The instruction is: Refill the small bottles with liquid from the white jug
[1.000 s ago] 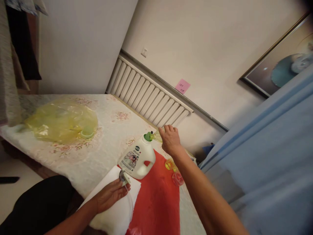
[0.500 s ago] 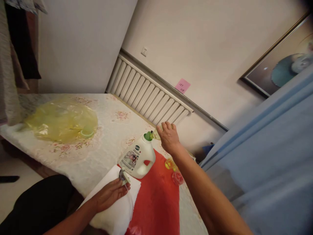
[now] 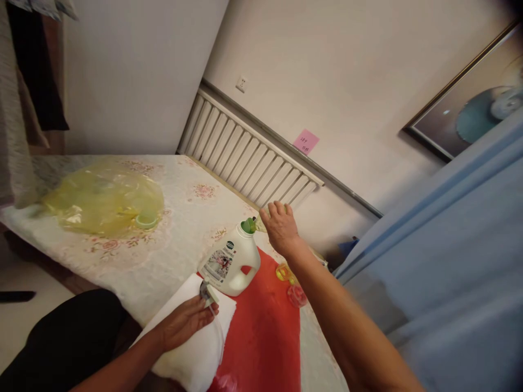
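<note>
My right hand (image 3: 280, 227) is wrapped around a clear, yellowish bottle (image 3: 260, 224), mostly hidden behind the fingers. That bottle is tipped over, its neck at the green pouring mouth (image 3: 247, 225) of a white detergent jug (image 3: 233, 264). The jug stands upright with a printed label and a side handle. Lower down, my left hand (image 3: 188, 325) holds a spray trigger head (image 3: 210, 294) between thumb and fingers. A thin clear tube (image 3: 220, 335) hangs from it, over a folded white cloth (image 3: 186, 367).
Under the jug lies a red cloth (image 3: 261, 337). Yellow (image 3: 283, 271) and pink (image 3: 297, 295) small clear items sit at its right edge. A yellow plastic bag (image 3: 104, 190) and a pale green cap (image 3: 146, 220) are at the left. A radiator (image 3: 249, 152) lines the wall; a blue curtain (image 3: 449, 261) hangs right.
Almost nothing differs. Both hands keep their grips, the bottle stays tipped at the jug's mouth, and the view has shifted very slightly.
</note>
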### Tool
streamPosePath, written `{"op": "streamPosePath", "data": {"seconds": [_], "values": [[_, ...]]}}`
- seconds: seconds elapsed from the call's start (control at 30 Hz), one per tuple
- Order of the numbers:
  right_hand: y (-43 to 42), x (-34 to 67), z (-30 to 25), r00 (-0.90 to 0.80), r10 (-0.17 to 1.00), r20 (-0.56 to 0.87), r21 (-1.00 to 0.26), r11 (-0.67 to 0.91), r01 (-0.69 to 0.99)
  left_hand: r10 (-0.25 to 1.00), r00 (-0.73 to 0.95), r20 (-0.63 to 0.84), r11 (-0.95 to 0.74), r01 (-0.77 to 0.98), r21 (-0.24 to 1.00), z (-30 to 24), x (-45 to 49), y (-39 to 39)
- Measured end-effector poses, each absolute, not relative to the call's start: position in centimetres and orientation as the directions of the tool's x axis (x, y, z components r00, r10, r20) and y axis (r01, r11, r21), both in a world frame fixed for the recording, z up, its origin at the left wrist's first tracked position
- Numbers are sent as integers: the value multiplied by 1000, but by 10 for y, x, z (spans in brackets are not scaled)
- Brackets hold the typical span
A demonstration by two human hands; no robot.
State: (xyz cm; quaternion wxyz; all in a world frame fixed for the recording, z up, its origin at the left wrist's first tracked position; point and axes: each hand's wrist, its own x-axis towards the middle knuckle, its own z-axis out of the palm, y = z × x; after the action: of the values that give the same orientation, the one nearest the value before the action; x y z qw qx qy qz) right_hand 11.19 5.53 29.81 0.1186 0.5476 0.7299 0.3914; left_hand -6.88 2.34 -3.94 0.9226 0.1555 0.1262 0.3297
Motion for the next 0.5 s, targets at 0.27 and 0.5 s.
{"op": "streamPosePath", "data": {"seconds": [0.27, 0.5], "values": [[54, 121, 290, -296, 905, 304, 599, 60, 799, 672, 723, -164, 718, -581, 383, -34, -69, 22], [15, 159, 244, 15, 922, 386, 52, -38, 998, 756, 643, -120, 624, -654, 428, 37, -73, 22]]}}
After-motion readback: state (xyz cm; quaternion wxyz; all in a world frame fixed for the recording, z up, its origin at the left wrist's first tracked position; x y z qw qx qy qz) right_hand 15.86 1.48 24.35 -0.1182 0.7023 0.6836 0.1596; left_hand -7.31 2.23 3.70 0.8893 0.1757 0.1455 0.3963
